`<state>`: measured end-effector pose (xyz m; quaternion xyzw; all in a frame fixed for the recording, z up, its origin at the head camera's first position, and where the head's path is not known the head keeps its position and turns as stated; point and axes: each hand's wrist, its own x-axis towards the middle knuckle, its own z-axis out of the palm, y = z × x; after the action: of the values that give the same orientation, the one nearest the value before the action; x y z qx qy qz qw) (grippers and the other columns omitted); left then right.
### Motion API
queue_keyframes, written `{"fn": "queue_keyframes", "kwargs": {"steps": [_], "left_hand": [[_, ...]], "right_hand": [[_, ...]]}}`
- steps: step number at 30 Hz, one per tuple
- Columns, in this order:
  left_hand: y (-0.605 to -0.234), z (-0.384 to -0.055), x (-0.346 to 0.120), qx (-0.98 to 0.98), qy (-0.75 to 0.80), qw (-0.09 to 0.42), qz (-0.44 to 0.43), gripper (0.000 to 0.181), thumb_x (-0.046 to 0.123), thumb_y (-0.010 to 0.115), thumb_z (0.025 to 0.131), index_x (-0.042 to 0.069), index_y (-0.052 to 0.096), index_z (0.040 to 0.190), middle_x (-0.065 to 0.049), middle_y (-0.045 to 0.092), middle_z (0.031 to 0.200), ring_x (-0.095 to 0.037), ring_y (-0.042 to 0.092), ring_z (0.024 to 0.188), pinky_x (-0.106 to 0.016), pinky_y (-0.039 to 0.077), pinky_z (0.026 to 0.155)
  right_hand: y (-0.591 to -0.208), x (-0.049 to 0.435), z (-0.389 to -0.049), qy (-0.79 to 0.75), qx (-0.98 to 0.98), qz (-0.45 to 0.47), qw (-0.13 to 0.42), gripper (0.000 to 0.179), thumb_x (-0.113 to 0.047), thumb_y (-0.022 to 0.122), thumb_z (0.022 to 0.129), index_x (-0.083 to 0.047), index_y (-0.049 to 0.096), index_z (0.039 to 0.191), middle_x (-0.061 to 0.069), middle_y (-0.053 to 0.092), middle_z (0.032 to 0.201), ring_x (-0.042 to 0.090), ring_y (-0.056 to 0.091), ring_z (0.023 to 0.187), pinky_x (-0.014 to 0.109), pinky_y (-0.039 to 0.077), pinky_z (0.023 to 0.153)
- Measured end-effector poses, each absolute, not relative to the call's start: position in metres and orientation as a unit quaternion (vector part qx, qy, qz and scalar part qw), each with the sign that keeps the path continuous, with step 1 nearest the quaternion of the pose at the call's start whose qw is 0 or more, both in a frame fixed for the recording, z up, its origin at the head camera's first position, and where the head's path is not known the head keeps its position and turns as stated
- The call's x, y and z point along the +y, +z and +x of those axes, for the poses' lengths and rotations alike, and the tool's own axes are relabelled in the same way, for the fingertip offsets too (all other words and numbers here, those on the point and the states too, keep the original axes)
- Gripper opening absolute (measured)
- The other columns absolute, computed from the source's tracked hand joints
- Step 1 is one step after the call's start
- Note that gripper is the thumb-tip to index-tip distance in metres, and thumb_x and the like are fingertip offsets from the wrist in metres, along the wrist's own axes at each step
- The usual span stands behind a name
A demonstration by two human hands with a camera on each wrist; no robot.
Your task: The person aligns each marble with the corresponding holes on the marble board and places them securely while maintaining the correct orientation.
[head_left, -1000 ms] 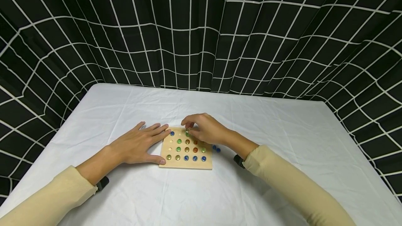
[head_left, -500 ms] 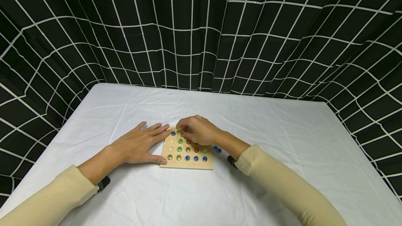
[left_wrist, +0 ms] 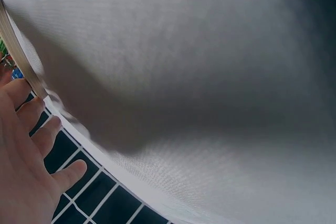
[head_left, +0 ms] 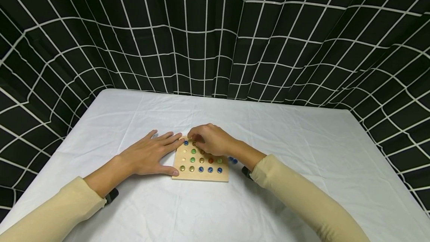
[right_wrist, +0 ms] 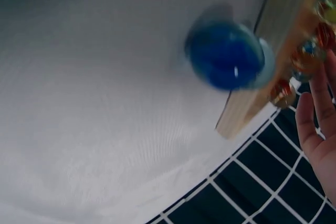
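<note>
A light wooden board [head_left: 201,176] holds rows of glass marbles in shallow holes. My left hand [head_left: 147,156] lies spread along its left side, with fingertips at the upper left corner and the thumb on the lower left corner. Near the back edge, my right hand [head_left: 213,140] has curled fingers and pinches an amber-brown marble [head_left: 194,143] at the second hole of the back row. Just left of that is a blue marble [head_left: 186,143]. The right hand covers the back right part of the board. In the left wrist view, the fingers [left_wrist: 44,135] reach the board's edge [left_wrist: 21,56].
Blue marbles [head_left: 233,160] lie on the white cloth [head_left: 285,141] just right of the board. Two holes at the board's left side hold no marble. A black curtain with a white grid [head_left: 215,40] hangs behind and beside the table.
My right hand has moved left along the back row, bringing a marble from near the third hole to the second, which was bare before. The left hand stays in place.
</note>
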<state>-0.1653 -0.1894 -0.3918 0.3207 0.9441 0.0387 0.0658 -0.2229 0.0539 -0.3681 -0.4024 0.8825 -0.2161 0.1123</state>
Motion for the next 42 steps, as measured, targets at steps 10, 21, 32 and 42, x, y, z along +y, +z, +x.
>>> {"fn": "queue_keyframes", "kwargs": {"steps": [10,21,32,42], "left_hand": [[-0.392,-0.165,-0.188,0.945,0.037,0.068,0.318,0.105,0.088,0.042,0.079,0.023,0.026,0.159,0.0,0.024,0.164,-0.028,0.026,0.149,-0.063,0.017,0.117],[-0.393,-0.165,-0.188,0.945,0.034,0.06,0.321,0.105,0.088,0.041,0.079,0.024,0.025,0.16,-0.001,0.025,0.164,-0.028,0.027,0.148,-0.064,0.018,0.116],[-0.393,-0.165,-0.188,0.944,0.03,0.062,0.323,0.104,0.088,0.042,0.08,0.023,0.024,0.16,-0.001,0.025,0.164,-0.029,0.027,0.148,-0.065,0.019,0.116],[-0.392,-0.165,-0.187,0.944,0.032,0.062,0.323,0.104,0.087,0.042,0.08,0.023,0.024,0.16,0.0,0.024,0.164,-0.029,0.027,0.148,-0.065,0.019,0.115]], "right_hand": [[-0.354,0.086,-0.219,-0.254,0.879,-0.39,0.1,0.029,-0.002,0.069,0.091,-0.003,0.068,0.12,0.005,0.072,0.107,0.016,0.066,0.101,0.038,0.054,0.093],[-0.355,0.141,-0.207,-0.298,0.869,-0.385,0.088,0.027,-0.004,0.075,0.087,-0.007,0.07,0.114,0.0,0.075,0.102,0.016,0.068,0.102,0.047,0.051,0.094],[-0.368,0.163,-0.198,-0.304,0.871,-0.37,0.107,0.028,-0.005,0.077,0.086,-0.008,0.07,0.113,-0.004,0.075,0.098,0.01,0.068,0.097,0.042,0.052,0.087],[-0.376,0.165,-0.196,-0.308,0.869,-0.37,0.111,0.028,-0.003,0.077,0.085,-0.007,0.07,0.111,-0.005,0.075,0.094,0.008,0.069,0.091,0.042,0.054,0.088]]}}
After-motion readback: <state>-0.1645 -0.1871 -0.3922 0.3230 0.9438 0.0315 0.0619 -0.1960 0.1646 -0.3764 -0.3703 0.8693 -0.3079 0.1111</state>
